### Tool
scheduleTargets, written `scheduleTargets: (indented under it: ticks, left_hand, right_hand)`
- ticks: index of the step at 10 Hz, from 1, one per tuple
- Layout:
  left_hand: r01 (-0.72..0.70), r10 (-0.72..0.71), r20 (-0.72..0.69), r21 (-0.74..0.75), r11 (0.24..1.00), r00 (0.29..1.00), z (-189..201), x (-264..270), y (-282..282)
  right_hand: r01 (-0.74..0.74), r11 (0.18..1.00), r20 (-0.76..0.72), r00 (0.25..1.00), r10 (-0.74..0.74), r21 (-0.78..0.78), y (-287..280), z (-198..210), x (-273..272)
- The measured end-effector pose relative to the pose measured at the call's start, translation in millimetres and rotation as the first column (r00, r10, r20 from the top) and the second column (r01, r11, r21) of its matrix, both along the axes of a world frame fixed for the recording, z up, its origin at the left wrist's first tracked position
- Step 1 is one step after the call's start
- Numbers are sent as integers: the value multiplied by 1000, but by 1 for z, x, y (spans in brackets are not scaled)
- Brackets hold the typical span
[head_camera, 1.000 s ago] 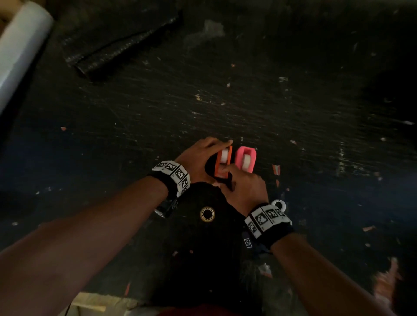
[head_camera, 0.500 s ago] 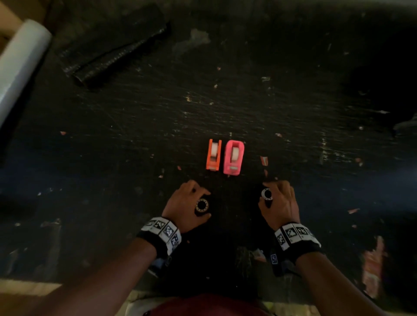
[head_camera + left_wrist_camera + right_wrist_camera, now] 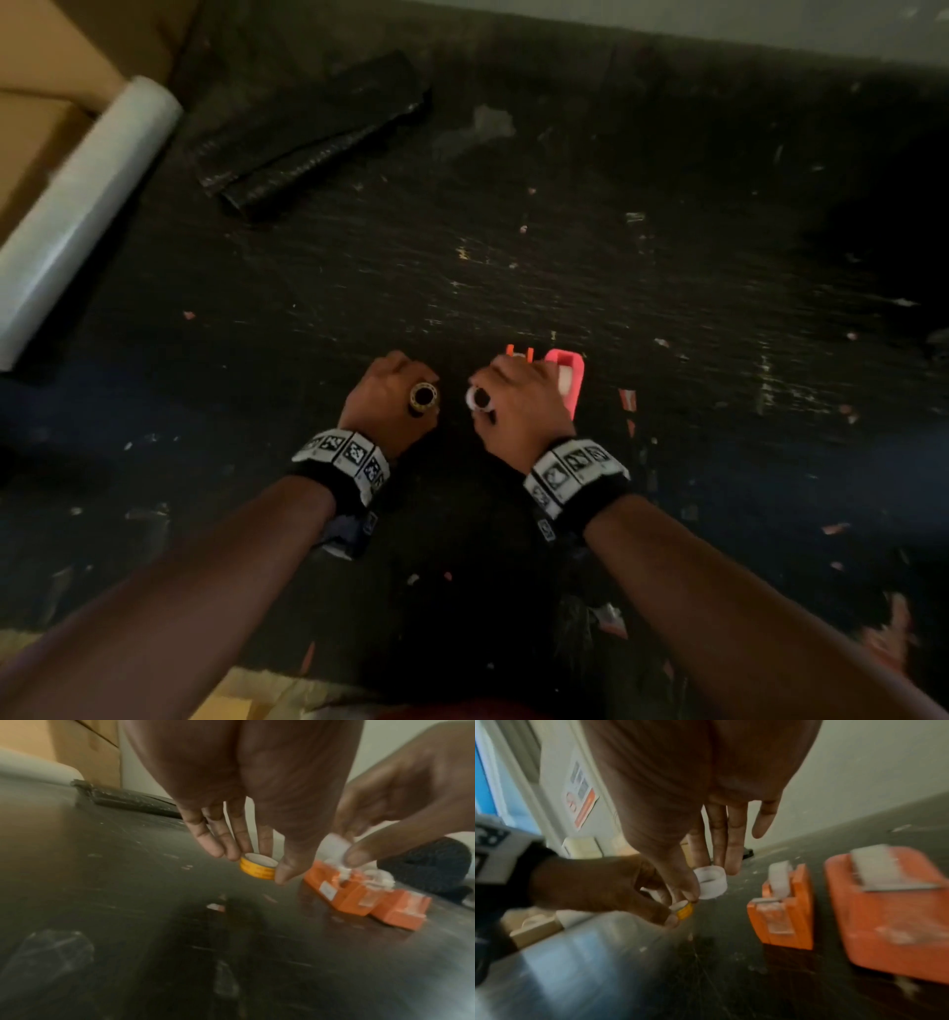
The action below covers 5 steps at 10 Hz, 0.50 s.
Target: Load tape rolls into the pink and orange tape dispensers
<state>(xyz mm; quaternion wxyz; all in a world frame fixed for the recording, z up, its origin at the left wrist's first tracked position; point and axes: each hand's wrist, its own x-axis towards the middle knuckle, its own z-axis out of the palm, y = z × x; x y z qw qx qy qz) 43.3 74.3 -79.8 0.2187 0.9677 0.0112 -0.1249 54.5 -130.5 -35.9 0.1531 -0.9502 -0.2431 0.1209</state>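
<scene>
My left hand (image 3: 405, 393) pinches a small yellow tape roll (image 3: 424, 399) between thumb and fingers; the left wrist view shows the roll (image 3: 258, 867) held just above the dark table. My right hand (image 3: 506, 395) pinches a white tape roll (image 3: 479, 399), seen translucent in the right wrist view (image 3: 709, 882). The orange dispenser (image 3: 518, 352) stands just beyond the right hand, mostly hidden by it. The pink dispenser (image 3: 569, 380) stands to its right. Each dispenser carries a white roll (image 3: 779, 880).
A white film roll (image 3: 77, 205) and a cardboard box (image 3: 51, 61) lie at the far left. A black wrapped bundle (image 3: 318, 139) lies at the back. Paper scraps dot the scratched dark table (image 3: 667, 257). The table's front edge runs under my forearms.
A second ago both hands were on the orange dispenser. They then drew back, each taking a roll off the table, and now hold the rolls up closer to the dispensers.
</scene>
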Motion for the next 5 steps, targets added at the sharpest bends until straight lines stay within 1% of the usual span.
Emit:
scheduleTargets:
  ticks: [1, 2, 3, 4, 5]
  left_hand:
    - [39, -38, -17, 35, 999, 999, -8, 12, 6]
    - [69, -66, -65, 44, 997, 996, -15, 20, 6]
    - [63, -59, -83, 45, 997, 995, -20, 21, 7]
    - [67, -66, -82, 21, 997, 994, -13, 15, 8]
    - [9, -10, -29, -38, 999, 1000, -11, 3, 21]
  right_hand:
    - [-135, 973, -64, 990, 125, -184, 32, -9, 20]
    - [-174, 948, -73, 984, 160, -268, 47, -21, 30]
    - [-172, 938, -63, 985, 160, -302, 49, -31, 31]
    - [-169, 948, -49, 986, 161, -270, 46, -24, 27]
    - [-67, 975, 12, 997, 71, -212, 25, -13, 20]
